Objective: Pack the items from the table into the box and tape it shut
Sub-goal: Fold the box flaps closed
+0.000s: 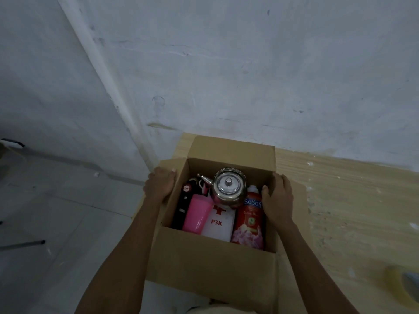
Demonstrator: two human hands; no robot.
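1. My right hand (277, 200) is gripping the brown cardboard box (210, 257) by its 3 o'clock wall, thumb inside.
2. My left hand (159, 186) is lying on its 9 o'clock flap; I cannot tell whether it is gripping.
3. The steel kettle (227, 189) is sitting inside at 12 o'clock.

Dim, flat light. Small glare on the kettle (228, 187) inside the box (210, 264) I hold. Right of the box, the tape roll (402, 285) is smeared, unfocused.
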